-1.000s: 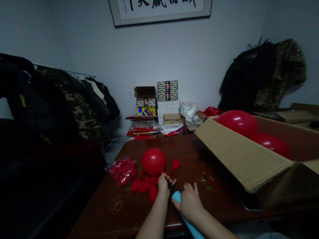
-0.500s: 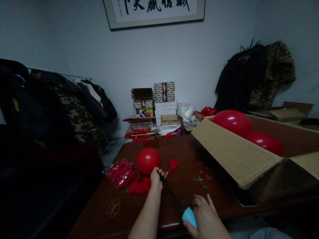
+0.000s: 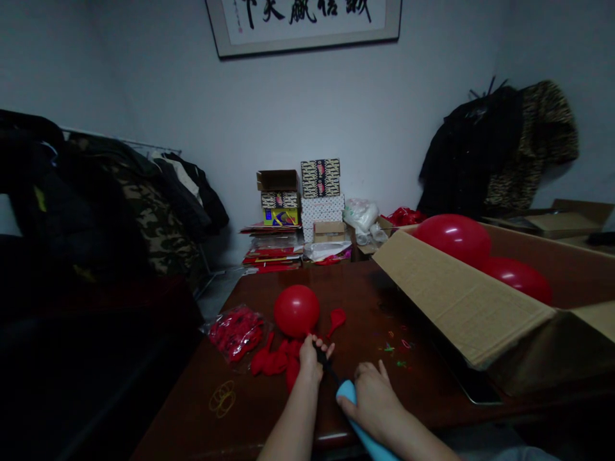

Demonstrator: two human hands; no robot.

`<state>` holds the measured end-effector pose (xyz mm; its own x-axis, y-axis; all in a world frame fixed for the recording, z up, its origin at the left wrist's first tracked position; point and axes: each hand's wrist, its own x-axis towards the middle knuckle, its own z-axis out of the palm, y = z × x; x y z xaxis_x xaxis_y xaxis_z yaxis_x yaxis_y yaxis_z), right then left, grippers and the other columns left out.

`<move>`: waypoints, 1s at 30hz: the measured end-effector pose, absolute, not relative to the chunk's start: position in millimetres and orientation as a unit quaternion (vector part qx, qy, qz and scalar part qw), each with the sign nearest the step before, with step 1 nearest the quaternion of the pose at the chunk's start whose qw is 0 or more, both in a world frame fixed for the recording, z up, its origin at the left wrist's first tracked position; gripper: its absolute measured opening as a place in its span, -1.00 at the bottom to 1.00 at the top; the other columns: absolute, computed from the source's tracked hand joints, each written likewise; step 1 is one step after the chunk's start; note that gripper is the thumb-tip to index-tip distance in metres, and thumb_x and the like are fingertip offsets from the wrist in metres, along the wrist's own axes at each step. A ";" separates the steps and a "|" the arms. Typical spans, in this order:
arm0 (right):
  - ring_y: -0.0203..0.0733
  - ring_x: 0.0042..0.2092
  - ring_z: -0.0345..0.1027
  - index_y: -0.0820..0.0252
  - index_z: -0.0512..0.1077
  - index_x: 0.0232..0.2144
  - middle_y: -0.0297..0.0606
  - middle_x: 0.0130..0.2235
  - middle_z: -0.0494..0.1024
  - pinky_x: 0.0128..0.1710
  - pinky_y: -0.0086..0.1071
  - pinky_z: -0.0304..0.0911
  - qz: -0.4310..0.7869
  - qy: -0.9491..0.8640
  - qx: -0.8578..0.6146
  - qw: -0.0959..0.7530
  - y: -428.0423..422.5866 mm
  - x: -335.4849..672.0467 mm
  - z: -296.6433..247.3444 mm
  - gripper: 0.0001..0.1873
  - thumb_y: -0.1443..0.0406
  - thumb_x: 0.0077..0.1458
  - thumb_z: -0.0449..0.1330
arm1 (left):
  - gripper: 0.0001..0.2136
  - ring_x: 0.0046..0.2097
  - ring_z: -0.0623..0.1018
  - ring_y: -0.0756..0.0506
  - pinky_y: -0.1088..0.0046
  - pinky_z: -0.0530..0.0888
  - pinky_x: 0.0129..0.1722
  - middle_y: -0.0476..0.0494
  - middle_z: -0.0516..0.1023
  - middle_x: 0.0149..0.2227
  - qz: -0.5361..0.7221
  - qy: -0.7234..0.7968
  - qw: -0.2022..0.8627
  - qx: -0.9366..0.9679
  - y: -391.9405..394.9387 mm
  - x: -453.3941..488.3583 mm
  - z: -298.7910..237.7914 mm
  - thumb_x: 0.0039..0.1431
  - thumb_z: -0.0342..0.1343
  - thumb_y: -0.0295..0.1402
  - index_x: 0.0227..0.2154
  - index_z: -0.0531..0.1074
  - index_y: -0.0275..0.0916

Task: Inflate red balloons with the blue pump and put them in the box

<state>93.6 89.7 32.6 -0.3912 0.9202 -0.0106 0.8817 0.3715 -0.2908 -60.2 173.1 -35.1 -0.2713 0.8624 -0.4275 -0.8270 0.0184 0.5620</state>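
My left hand (image 3: 314, 353) is closed around the black end of a balloon pump, at the neck of a round, partly inflated red balloon (image 3: 296, 310). The balloon rests just beyond my fingers. My right hand (image 3: 372, 397) grips the light blue barrel of the balloon pump (image 3: 358, 422), with its index finger lifted. Only a short length of black shaft shows between my hands. Limp red balloons (image 3: 273, 360) lie left of my left wrist, and one more flat balloon (image 3: 337, 317) lies to the right of the inflated one.
On the brown table (image 3: 192, 416) are a clear bag of red balloons (image 3: 236, 331), yellow rings (image 3: 222, 399) and small coloured bits (image 3: 401, 346). At right, a cardboard box (image 3: 461, 301) holds big red balloons (image 3: 454, 240), with a dark flat device (image 3: 473, 384) beside it. Boxes (image 3: 321, 214) are stacked behind.
My right hand has moved up and left toward my left hand, bringing the blue barrel along, and less black shaft shows. The red balloon and my left hand appear slightly farther right.
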 end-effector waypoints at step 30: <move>0.11 0.13 0.08 0.36 0.44 -0.14 0.07 0.01 0.37 0.20 -0.03 -0.42 0.156 -0.822 -0.546 0.039 55.5 143.3 38.9 -0.42 0.01 -0.05 0.07 | -0.80 -0.70 0.20 0.08 0.30 0.45 -0.33 0.14 0.16 -0.72 0.727 0.393 0.563 0.024 192.1 -71.7 -31.5 0.12 -0.07 -0.43 -0.60 0.13 -0.21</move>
<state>143.3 55.5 38.9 -0.4016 0.9097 -0.1061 0.8851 0.3558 -0.2999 -71.7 192.1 -31.5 -0.3654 0.8366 -0.4081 -0.7996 -0.0577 0.5977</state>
